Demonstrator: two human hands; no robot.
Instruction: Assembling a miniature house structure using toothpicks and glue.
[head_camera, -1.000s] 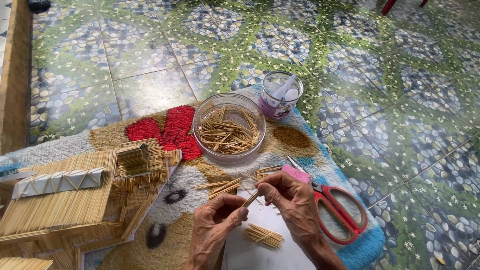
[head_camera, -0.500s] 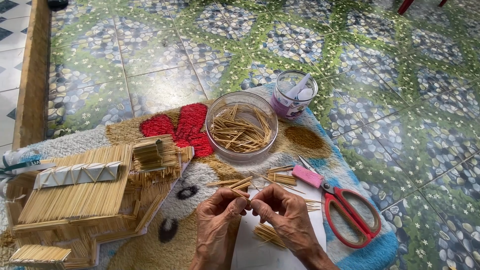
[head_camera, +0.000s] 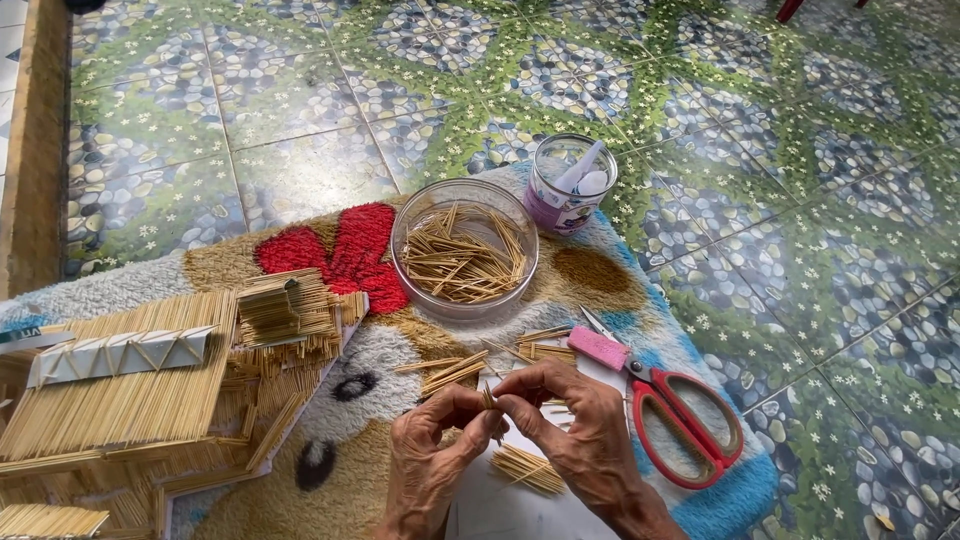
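I'm bringing my left hand (head_camera: 432, 440) and right hand (head_camera: 575, 425) closer together than a second ago, both pinching one thin stick (head_camera: 490, 402). It's now standing upright, just below the glass bowl (head_camera: 464, 250).

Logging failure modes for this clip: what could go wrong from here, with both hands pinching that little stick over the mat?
1. The thin stick is pinched between the left hand and the right hand; it could snap or slip into the rug.
2. The red scissors lie beside the right hand, so a sideways move might bump them.
3. The glass bowl of sticks and the small jar sit near the rug's edge and could tip if the rug is tugged.
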